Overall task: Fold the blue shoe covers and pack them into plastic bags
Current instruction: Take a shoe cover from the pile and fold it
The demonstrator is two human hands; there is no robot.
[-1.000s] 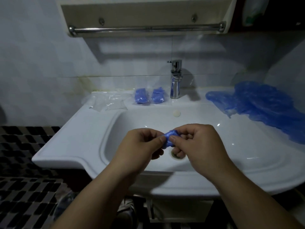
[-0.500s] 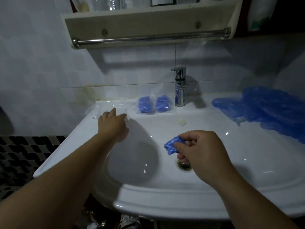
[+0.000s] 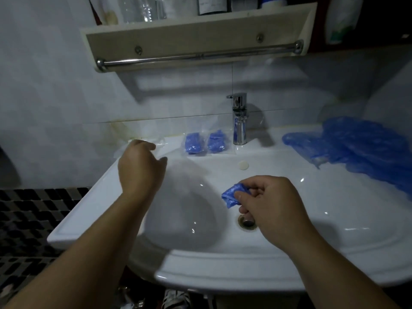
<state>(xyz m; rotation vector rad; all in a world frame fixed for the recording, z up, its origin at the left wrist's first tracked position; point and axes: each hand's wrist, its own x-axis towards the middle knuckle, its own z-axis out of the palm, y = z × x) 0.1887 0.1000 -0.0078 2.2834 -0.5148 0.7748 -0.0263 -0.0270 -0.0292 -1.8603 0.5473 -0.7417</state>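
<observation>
Two bare hands, the left hand (image 3: pixel 139 168) and the right hand (image 3: pixel 270 202), on smooth, uncovered forearms (image 3: pixel 93 237).

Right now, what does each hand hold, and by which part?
Right hand: folded shoe cover, pinched at its right end. Left hand, at the plastic bags: cannot tell.

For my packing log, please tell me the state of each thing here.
folded shoe cover, pinched by the right hand over the sink.
left hand, at the empty plastic bags, grip unclear.
packed bags, filled, beside the faucet.
loose shoe covers, unfolded, piled at right.
faucet, not running.
</observation>
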